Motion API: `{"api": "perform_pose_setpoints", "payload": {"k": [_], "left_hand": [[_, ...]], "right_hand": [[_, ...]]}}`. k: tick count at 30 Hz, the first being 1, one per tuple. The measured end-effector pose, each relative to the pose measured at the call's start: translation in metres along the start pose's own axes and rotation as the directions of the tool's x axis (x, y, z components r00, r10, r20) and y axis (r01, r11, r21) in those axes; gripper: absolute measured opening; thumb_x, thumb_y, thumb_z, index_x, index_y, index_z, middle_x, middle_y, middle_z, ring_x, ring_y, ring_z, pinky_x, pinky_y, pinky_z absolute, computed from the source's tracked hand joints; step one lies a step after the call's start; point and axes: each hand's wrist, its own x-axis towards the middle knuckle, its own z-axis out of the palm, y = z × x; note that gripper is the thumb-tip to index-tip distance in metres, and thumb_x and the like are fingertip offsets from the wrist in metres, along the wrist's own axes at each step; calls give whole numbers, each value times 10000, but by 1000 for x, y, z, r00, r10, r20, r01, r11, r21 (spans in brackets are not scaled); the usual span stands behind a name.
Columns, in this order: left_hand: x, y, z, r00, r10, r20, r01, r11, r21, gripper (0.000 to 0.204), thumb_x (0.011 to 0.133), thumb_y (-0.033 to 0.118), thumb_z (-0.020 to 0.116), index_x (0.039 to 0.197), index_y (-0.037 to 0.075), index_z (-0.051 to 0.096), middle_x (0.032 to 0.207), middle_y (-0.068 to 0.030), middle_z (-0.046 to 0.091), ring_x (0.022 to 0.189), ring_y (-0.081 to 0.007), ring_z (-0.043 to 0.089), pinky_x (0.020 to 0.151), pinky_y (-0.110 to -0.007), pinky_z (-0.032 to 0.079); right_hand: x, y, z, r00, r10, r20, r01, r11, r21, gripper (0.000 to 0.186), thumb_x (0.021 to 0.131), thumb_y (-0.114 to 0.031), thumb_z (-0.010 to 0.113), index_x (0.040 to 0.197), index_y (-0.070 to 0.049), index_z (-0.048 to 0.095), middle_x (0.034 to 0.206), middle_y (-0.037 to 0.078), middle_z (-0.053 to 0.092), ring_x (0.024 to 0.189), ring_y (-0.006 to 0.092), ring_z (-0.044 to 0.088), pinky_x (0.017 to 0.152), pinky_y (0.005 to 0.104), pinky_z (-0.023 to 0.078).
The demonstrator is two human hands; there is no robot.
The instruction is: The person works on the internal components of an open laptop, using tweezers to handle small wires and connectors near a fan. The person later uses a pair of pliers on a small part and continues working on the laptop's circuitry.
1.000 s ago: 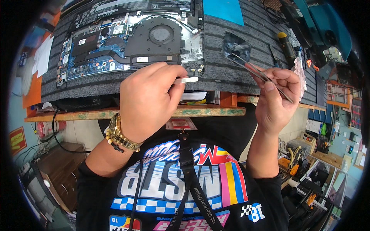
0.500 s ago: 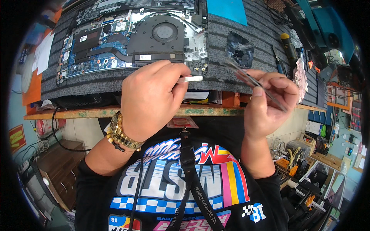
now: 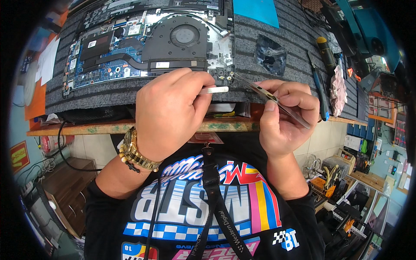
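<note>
An opened laptop (image 3: 221, 52) lies on the grey striped mat (image 3: 260, 32), its blue circuit board (image 3: 104, 74) and black cooling fan (image 3: 185, 37) exposed. My left hand (image 3: 167, 108) is closed at its near edge, gripping a slim flat silver-white piece (image 3: 216, 89) whose end sticks out past the thumb. What lies inside that fist is hidden. To the right, my right hand (image 3: 286, 125) pinches a pair of metal tweezers (image 3: 260, 91). Their tips point left, close to the laptop's near right corner and the small round fittings (image 3: 225, 78) there.
A dark shiny pouch (image 3: 269, 55) and a blue sheet (image 3: 256, 12) lie right of the laptop. Farther right are a blue-handled tool (image 3: 321, 97), a yellow-black screwdriver (image 3: 325, 52) and crumpled pinkish paper (image 3: 339, 89). The wooden table edge (image 3: 234, 125) runs below my hands.
My right hand has moved left with the tweezers, bringing their tips to the laptop's corner and uncovering the blue-handled tool. My left hand has hardly moved.
</note>
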Motion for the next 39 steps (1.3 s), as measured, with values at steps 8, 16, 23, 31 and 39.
{"api": "perform_pose_setpoints", "payload": {"k": [8,16,23,31,39], "left_hand": [[0,0,1,1000,-2,-13,2,1000,-17,150,926,1,886,1064,43,843,894,-119,770,770,-307,787,677,-408,582],[1,-1,1,1000,-1,-6,0,1000,-15,150,924,0,883,1063,38,838,898,-118,770,771,-306,781,679,-406,579],[0,0,1,1000,-9,3,9,1000,-12,151,926,1,879,1065,40,835,895,-120,766,765,-308,766,677,-411,568],[0,0,1,1000,-8,1,8,1000,-10,157,923,-3,877,1068,43,838,898,-120,770,774,-313,777,683,-411,576],[0,-1,2,1000,-9,0,9,1000,-13,163,924,-5,876,1076,44,842,899,-121,770,764,-312,777,680,-406,578]], "right_hand": [[1,-3,1,1000,21,15,-21,1000,1,368,957,172,720,1225,14,524,1178,182,619,1058,359,814,806,341,662],[2,-3,2,999,27,24,-26,1000,-12,381,947,178,723,1230,16,526,1178,181,615,1065,350,803,860,378,688],[2,-1,3,1000,28,12,-28,1000,5,371,948,176,717,1224,15,527,1167,177,609,1049,337,779,973,464,701],[6,-1,6,992,126,-15,-125,989,82,345,982,165,708,1250,24,543,1226,220,713,1084,281,787,1017,446,684],[9,-12,3,944,329,19,-330,943,44,313,1029,143,749,1262,29,573,1261,272,819,1126,196,803,958,310,660]]}}
